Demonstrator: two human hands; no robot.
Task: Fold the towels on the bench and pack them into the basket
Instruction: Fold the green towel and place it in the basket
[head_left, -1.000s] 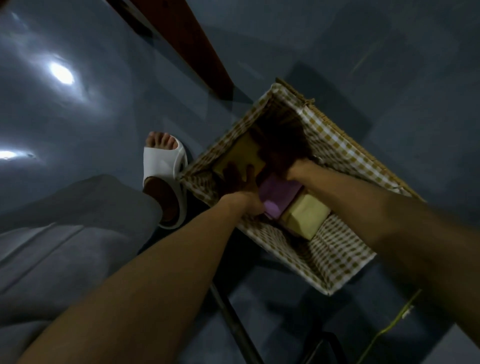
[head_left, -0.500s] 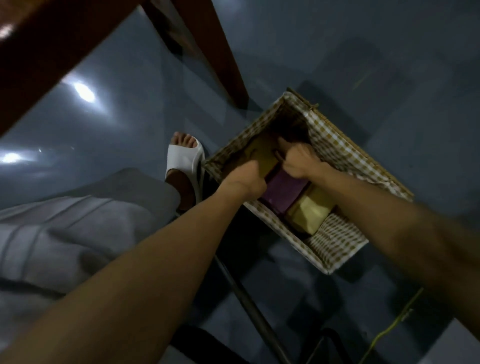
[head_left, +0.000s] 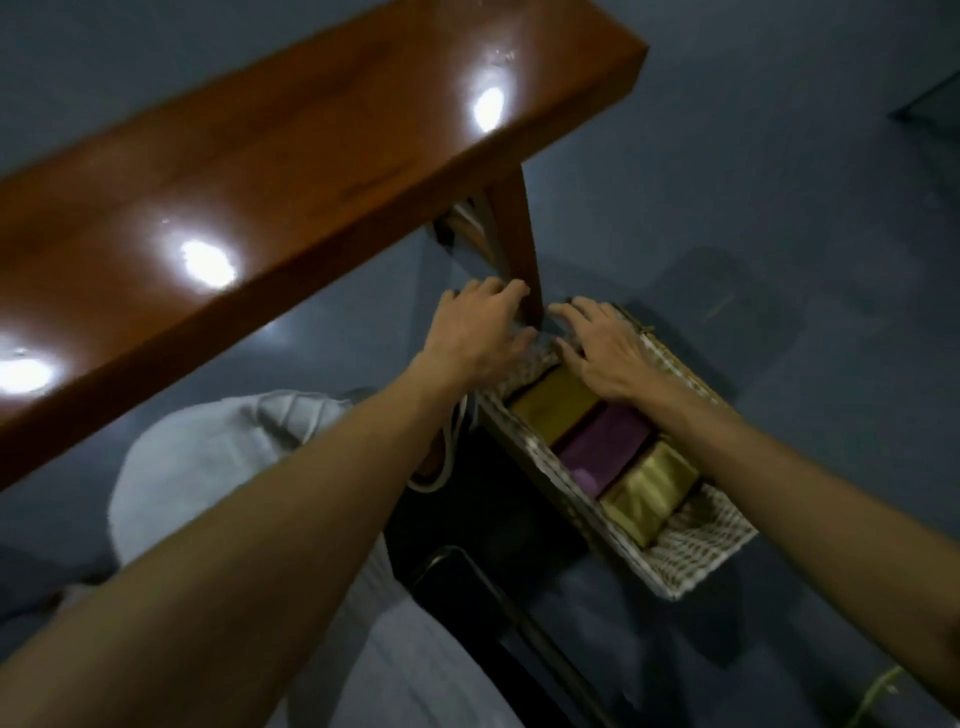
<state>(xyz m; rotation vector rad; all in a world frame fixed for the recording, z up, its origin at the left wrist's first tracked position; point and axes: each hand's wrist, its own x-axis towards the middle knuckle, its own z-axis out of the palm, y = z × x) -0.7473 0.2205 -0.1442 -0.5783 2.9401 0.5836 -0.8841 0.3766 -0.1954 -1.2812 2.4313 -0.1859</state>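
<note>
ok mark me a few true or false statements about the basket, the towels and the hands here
1. A mustard towel, a purple towel and a pale yellow towel lie folded in the basket. True.
2. The purple towel lies at one end of the row. False: it lies in the middle, between the other two.
3. The right hand grips a towel. False: its fingers are spread and hold nothing, over the basket's far end.
4. The basket stands on the floor beside the bench leg. True.
</note>
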